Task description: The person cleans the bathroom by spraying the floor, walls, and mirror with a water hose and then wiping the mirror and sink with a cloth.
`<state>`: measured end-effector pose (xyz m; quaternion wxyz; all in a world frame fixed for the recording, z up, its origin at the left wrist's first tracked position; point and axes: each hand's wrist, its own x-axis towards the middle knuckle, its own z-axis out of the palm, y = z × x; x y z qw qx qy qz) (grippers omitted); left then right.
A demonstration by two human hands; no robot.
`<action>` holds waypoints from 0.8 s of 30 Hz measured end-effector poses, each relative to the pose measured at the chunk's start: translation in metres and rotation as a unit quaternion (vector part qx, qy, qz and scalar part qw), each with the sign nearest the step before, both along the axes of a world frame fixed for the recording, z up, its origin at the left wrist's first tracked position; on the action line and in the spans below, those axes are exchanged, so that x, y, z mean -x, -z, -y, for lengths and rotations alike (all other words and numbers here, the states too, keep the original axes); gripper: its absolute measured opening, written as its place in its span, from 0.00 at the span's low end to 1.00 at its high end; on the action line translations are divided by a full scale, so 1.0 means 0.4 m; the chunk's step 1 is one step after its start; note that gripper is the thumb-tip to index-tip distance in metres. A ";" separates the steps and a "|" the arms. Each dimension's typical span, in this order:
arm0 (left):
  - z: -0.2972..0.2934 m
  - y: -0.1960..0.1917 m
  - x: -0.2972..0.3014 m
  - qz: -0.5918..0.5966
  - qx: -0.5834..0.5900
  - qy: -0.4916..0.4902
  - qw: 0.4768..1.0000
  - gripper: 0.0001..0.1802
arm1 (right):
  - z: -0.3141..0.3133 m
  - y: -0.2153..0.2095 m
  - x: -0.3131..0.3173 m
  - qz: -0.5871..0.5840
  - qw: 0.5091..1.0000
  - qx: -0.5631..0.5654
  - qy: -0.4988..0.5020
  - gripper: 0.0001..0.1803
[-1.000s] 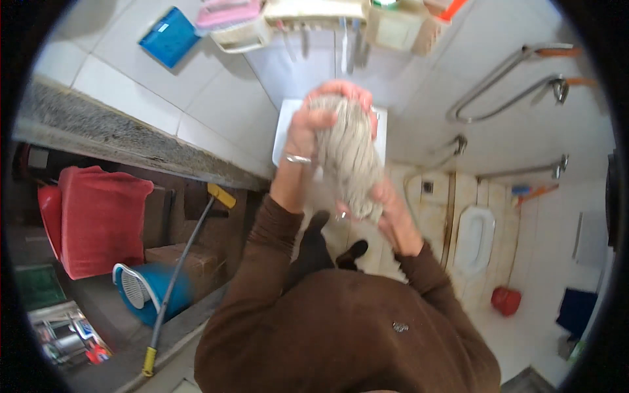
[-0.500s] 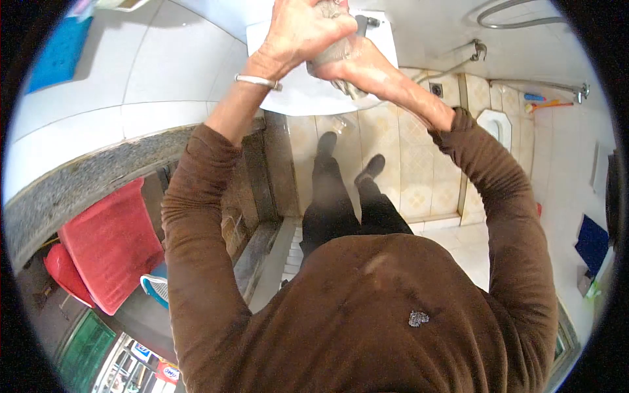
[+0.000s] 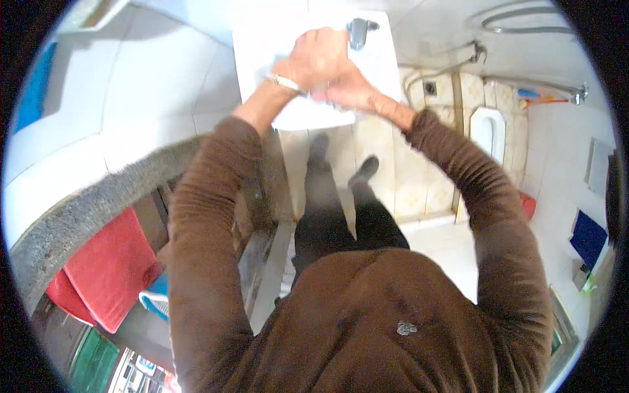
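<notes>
Over the white washbasin (image 3: 252,78), my left hand (image 3: 316,57) lies across my right hand (image 3: 348,90), the two pressed together with fingers curled. A light bracelet (image 3: 286,84) circles my left wrist. What the hands close round is almost wholly hidden by them; the earlier picture shows a crumpled, wet-looking grey thing, cloth-like, there. Just beyond the hands, to the right, the grey metal tap (image 3: 358,33) stands at the basin's back and neither hand touches it.
A squat toilet (image 3: 486,134) is set in the tiled floor at right, near a floor drain (image 3: 430,87). A hose hangs by the wall tap (image 3: 479,50). At left, a stone ledge (image 3: 98,203) runs beside a red chair (image 3: 111,268). Wall tiles close in on both sides.
Both hands have come nearer my body and lower over the basin, and the left has rolled over the right. The crumpled grey thing has gone out of sight under them; the tap now shows fully.
</notes>
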<state>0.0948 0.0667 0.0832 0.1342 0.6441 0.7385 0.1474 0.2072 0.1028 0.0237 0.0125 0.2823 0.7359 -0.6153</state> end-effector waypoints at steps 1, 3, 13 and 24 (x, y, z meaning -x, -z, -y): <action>-0.006 0.003 0.005 0.024 0.025 0.007 0.999 0.13 | -0.003 0.016 -0.013 -0.017 0.999 -0.036 -0.012 0.20; 0.022 -0.005 -0.007 0.173 -0.015 -0.086 0.981 0.14 | -0.021 -0.033 -0.017 0.053 0.989 -0.137 -0.007 0.24; 0.287 0.090 -0.183 0.764 -0.235 -0.362 0.480 0.23 | 0.125 -0.179 -0.216 -0.043 0.996 0.004 -0.077 0.25; 0.314 -0.051 -0.286 0.274 0.001 -0.155 0.949 0.36 | 0.173 -0.062 -0.369 -0.169 0.975 0.088 0.117 0.27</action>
